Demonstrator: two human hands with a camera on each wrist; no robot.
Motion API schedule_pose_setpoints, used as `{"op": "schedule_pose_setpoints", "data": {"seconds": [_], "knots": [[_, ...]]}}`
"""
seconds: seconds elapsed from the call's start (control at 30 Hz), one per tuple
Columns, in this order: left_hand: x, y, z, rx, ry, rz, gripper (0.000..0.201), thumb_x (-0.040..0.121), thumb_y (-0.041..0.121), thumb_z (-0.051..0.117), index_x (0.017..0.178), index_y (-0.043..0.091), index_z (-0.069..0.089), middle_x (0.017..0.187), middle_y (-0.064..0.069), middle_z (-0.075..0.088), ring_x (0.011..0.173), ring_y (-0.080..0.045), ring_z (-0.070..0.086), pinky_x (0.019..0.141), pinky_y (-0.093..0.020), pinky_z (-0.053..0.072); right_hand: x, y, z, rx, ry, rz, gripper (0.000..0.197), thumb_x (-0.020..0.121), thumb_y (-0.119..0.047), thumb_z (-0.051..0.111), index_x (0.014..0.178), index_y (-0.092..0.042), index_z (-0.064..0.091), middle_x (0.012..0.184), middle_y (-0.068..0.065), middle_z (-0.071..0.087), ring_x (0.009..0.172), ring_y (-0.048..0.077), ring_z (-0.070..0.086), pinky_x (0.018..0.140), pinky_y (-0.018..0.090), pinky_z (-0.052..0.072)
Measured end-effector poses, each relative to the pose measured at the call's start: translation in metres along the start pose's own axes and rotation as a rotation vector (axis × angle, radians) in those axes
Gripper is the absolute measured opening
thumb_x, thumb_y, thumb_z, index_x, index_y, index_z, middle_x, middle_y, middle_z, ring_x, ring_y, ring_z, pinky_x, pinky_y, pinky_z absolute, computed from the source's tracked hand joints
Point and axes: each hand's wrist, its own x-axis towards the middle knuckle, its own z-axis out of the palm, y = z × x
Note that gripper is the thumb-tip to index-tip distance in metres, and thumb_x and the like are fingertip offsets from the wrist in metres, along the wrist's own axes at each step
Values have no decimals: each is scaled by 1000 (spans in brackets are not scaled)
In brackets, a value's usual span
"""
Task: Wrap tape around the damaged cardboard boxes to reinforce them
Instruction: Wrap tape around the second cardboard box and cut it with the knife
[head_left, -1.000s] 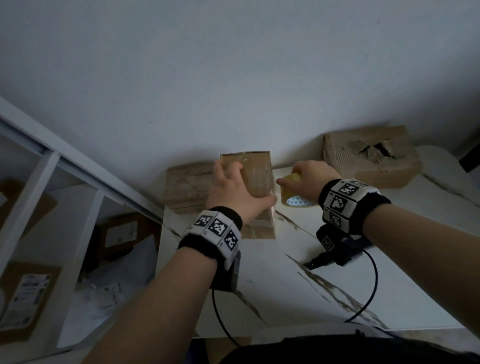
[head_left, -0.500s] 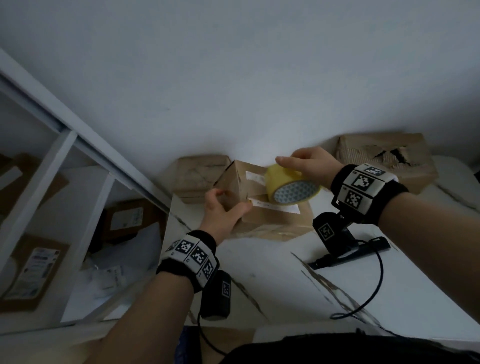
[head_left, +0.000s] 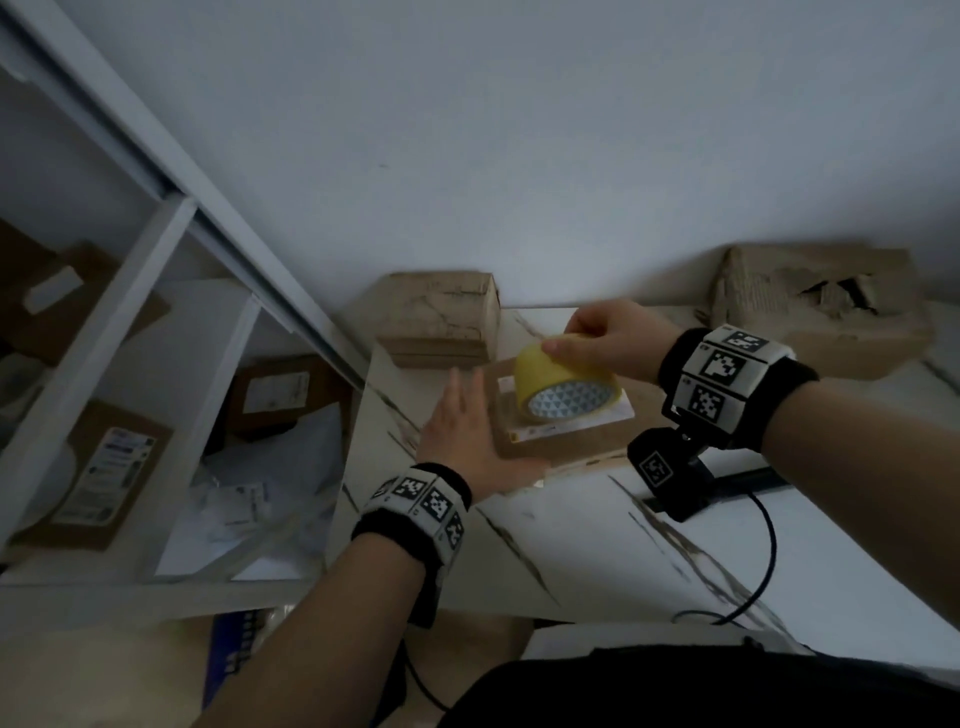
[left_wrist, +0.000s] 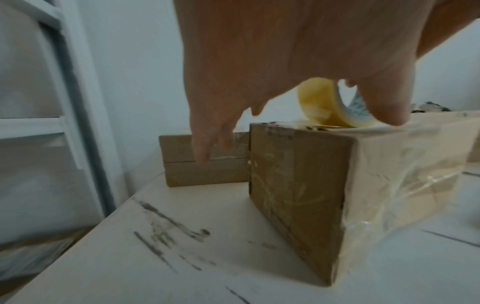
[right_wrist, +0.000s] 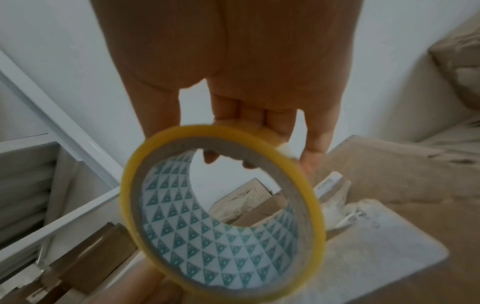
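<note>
you braced your flat left hand (head_left: 470, 431) against the labelled cardboard box (head_left: 566, 441), steadying it while your right hand (head_left: 605, 338) clasped the yellow tape roll (head_left: 563, 387) on top.

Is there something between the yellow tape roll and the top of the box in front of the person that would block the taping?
Nothing visible blocks it. The right hand holds the tape roll directly on top of the box, over its white label. The left hand lies flat against the box's left side, outside the tape's path.

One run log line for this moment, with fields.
left hand: flat beside box | right hand: holds tape roll over box top
</note>
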Motion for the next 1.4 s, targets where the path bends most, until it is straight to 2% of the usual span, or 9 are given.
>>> {"op": "schedule_pose_setpoints", "data": {"seconds": [0.1, 0.27, 0.33, 0.57, 0.7, 0.87, 1.0, 1.13, 1.4], "knots": [[12, 6, 9, 166, -6, 115, 136, 59, 79, 61, 148, 13, -18, 156, -5, -23, 145, -21, -14, 119, -46, 4, -5, -3, 3, -37, 0, -4, 36, 84, -52, 59, 95, -18, 60, 81, -8, 58, 72, 6, 55, 59, 16, 41], [26, 7, 23, 343, -41, 188, 136, 60, 90, 44, 143, 10, -28, 153, -7, -32, 142, -20, -27, 117, -42, -7, -6, -2, -1, -81, 27, -3, 40, 72, -53, 71, 93, -21, 58, 82, -7, 58, 73, 9, 58, 62, 22, 46], [28, 5, 27, 356, -21, 188, 137, 58, 91, 43, 142, 10, -30, 152, -7, -32, 141, -20, -27, 116, -43, -8, -4, -3, -3, -151, 45, -6, 44, 69, -55, 73, 94, -24, 56, 85, -8, 56, 76, 10, 57, 67, 26, 48], [29, 5, 28, 364, -9, 170, 140, 55, 92, 44, 141, 12, -33, 151, -4, -35, 141, -19, -28, 116, -50, -8, -9, -6, -34, -415, 129, -27, 46, 65, -57, 74, 86, -20, 57, 84, -4, 53, 81, 16, 52, 71, 30, 47], [29, 9, 26, 375, -21, 152, 140, 55, 92, 44, 140, 13, -34, 150, -4, -37, 140, -19, -30, 116, -51, -7, -12, 9, -47, -515, 125, -3, 42, 69, -58, 72, 77, -19, 56, 71, -8, 50, 76, 17, 52, 65, 27, 42], [28, 13, 23, 412, -60, 134, 139, 56, 92, 42, 139, 14, -37, 149, -6, -39, 140, -21, -30, 115, -53, -5, -14, 18, -64, -763, 145, 96, 45, 70, -64, 66, 68, -20, 57, 68, -3, 56, 73, 19, 57, 59, 25, 41], [28, 15, 22, 424, -72, 132, 138, 57, 93, 41, 139, 13, -36, 149, -6, -39, 140, -22, -30, 116, -55, -3, -14, 40, -63, -732, 106, 191, 51, 67, -68, 66, 60, -20, 53, 62, -3, 53, 62, 17, 52, 50, 21, 36], [28, 17, 21, 438, -86, 126, 138, 57, 93, 40, 139, 13, -36, 149, -7, -39, 140, -22, -30, 116, -55, -3, -8, 49, -65, -667, 49, 227, 54, 69, -67, 67, 65, -13, 58, 62, 0, 56, 57, 14, 51, 49, 22, 37], [29, 18, 21, 434, -82, 118, 139, 55, 93, 42, 140, 14, -35, 149, -5, -39, 140, -21, -30, 115, -55, -4, 11, 51, -67, -676, -46, 263, 55, 69, -62, 71, 57, -12, 52, 55, 1, 49, 52, 15, 44, 47, 24, 33]]}}
